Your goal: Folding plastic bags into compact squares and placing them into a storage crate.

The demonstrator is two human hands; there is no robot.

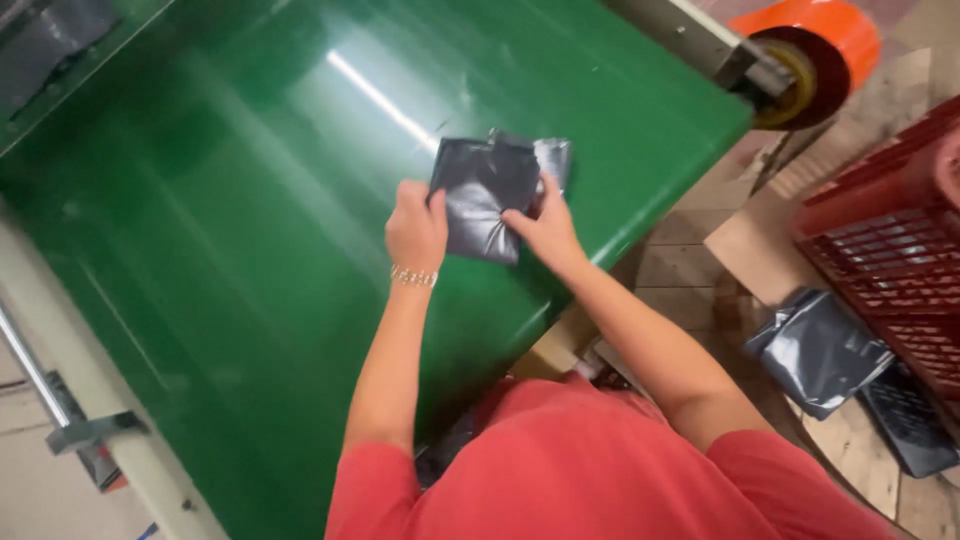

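The left hand [415,232] and right hand [545,228] both grip a dark grey bag [485,200], which sits between them, left thumb on its left edge, right fingers on its lower right. The bag lies on a green belt [250,250]. Another bag [820,350] lies on the floor beside a red crate [890,250].

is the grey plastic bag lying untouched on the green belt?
No: both the left hand and the right hand grip the dark grey plastic mailer bag over the green conveyor belt.
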